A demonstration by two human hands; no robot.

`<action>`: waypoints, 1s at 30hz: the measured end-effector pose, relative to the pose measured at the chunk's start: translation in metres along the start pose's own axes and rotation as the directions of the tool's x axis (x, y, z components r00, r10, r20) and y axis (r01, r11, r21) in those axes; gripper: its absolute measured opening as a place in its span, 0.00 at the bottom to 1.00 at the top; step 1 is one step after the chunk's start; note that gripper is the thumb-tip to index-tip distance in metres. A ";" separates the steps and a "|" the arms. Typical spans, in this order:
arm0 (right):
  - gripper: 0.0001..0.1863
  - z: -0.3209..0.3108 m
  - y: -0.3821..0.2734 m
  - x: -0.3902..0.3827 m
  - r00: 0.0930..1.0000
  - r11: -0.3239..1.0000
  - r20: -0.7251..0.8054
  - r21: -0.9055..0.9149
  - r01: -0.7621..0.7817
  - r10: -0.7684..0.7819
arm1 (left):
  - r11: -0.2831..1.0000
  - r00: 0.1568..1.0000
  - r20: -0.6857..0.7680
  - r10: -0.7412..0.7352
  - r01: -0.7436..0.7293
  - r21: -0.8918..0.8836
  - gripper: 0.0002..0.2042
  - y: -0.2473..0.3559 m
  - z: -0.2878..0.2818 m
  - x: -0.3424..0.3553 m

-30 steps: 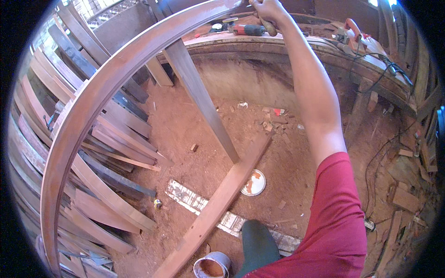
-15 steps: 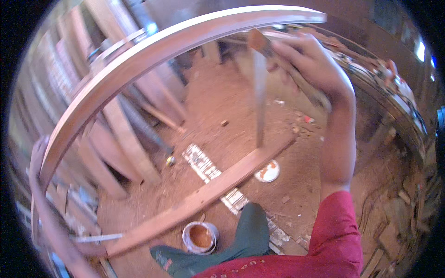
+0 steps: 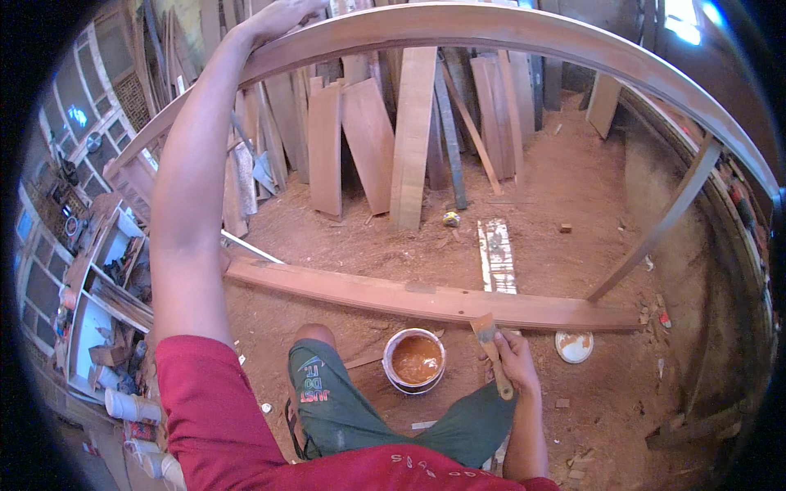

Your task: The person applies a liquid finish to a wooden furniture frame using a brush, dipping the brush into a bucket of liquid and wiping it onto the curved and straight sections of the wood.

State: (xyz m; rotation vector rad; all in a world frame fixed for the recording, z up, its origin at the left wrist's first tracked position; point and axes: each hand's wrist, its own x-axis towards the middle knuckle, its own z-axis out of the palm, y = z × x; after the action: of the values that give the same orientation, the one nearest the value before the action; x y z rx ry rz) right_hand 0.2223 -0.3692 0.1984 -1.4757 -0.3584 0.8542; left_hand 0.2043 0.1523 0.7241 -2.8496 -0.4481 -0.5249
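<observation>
Reddish sawdust covers the dirt floor (image 3: 565, 188) I see from the head view, with bare wooden boards (image 3: 409, 131) leaning against the far wall. A long reddish plank (image 3: 426, 299) lies across the floor. My left hand (image 3: 282, 16) rests on the curved wooden frame rail (image 3: 524, 24); the picture's edge cuts its fingers, so I cannot tell their grip. My right hand (image 3: 516, 364) is clenched around a wooden-handled paintbrush (image 3: 491, 344), just beside the round tin of brown stain (image 3: 415, 360).

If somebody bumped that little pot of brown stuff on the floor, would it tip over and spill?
Probably it would spill easily: the paint can stands open, lid off beside it, and looks nearly full. It seems squat, so a light nudge might only slide it on the dusty floor. The liquid likely makes it heavy.
</observation>
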 end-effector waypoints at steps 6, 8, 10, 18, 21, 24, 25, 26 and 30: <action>0.16 0.022 0.034 0.012 0.992 0.993 -0.108 0.097 -0.060 0.070 | 0.714 0.939 -0.169 -0.299 0.103 -0.692 0.33 -0.071 -0.025 -0.060; 0.18 0.028 0.047 0.019 0.986 0.994 -0.160 0.106 -0.040 0.057 | 0.706 0.927 -0.213 -0.308 0.072 -0.705 0.35 -0.158 -0.028 -0.093; 0.19 0.046 0.049 0.027 0.981 0.991 -0.186 0.132 -0.026 0.050 | 0.761 0.905 -0.269 -0.330 0.087 -0.642 0.32 -0.291 -0.032 -0.135; 0.20 0.112 -0.043 0.020 0.921 0.986 -0.359 0.007 0.168 -0.154 | 0.951 0.715 -0.630 -0.303 0.181 -0.251 0.26 -0.377 0.031 -0.244; 0.19 0.151 -0.059 -0.002 0.903 0.990 -0.411 0.004 0.142 -0.128 | 0.973 0.647 -0.736 -0.202 0.047 -0.226 0.25 -0.407 0.051 -0.250; 0.19 0.183 -0.065 -0.019 0.858 0.991 -0.502 0.021 0.134 -0.106 | 0.957 0.574 -0.807 -0.135 -0.137 -0.257 0.24 -0.426 0.078 -0.243; 0.20 0.200 -0.072 -0.026 0.839 0.992 -0.537 0.027 0.120 -0.087 | 0.952 0.520 -0.850 -0.084 -0.211 -0.224 0.24 -0.429 0.086 -0.238; 0.20 0.220 -0.080 -0.032 0.813 0.988 -0.569 0.014 0.156 -0.121 | 0.941 0.462 -0.886 -0.042 -0.279 -0.190 0.24 -0.432 0.094 -0.234; 0.21 0.328 -0.123 -0.030 0.642 0.944 -0.703 -0.138 0.301 -0.307 | 0.964 0.261 -0.953 0.155 -0.252 0.087 0.19 -0.412 0.110 -0.214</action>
State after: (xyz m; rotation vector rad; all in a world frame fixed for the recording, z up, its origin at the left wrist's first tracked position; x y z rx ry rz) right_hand 0.0105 -0.1405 0.3600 -1.5768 -0.0061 -0.0459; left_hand -0.0886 0.5095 0.6042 -1.9597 0.2084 -2.0273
